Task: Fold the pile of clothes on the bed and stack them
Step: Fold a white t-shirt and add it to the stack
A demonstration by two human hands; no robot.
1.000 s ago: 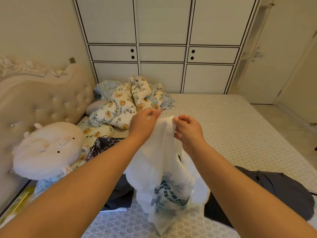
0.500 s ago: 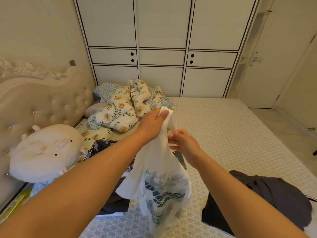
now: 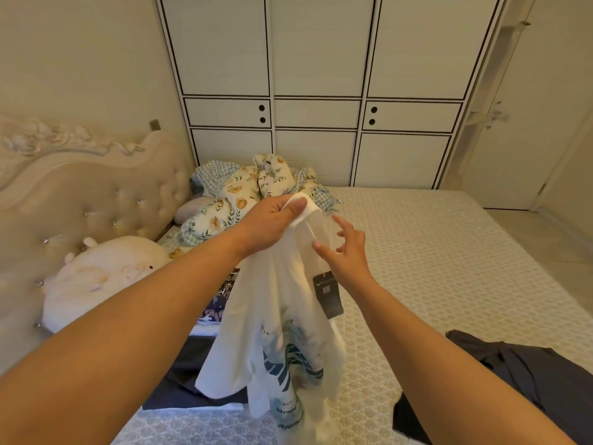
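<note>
A white T-shirt (image 3: pixel 276 319) with a blue-green print hangs in the air over the bed (image 3: pixel 449 271). My left hand (image 3: pixel 272 220) grips its top corner in a fist. A dark hang tag (image 3: pixel 328 293) dangles from the shirt. Just to the right of the cloth, my right hand (image 3: pixel 348 248) has its fingers spread and holds nothing. Dark clothes (image 3: pixel 192 374) lie on the bed below the shirt, partly hidden by it. A dark grey garment (image 3: pixel 526 377) lies at the bed's near right.
A floral and checked quilt (image 3: pixel 253 191) is bunched at the far end near the wardrobe (image 3: pixel 317 91). A pale plush pillow (image 3: pixel 102 277) leans on the tufted headboard (image 3: pixel 80 200) at left. A door (image 3: pixel 526 123) stands at right.
My right hand has let go of the shirt and opened beside it. My left hand has lifted the shirt's corner higher, so the shirt and its tag now hang from that hand alone.
</note>
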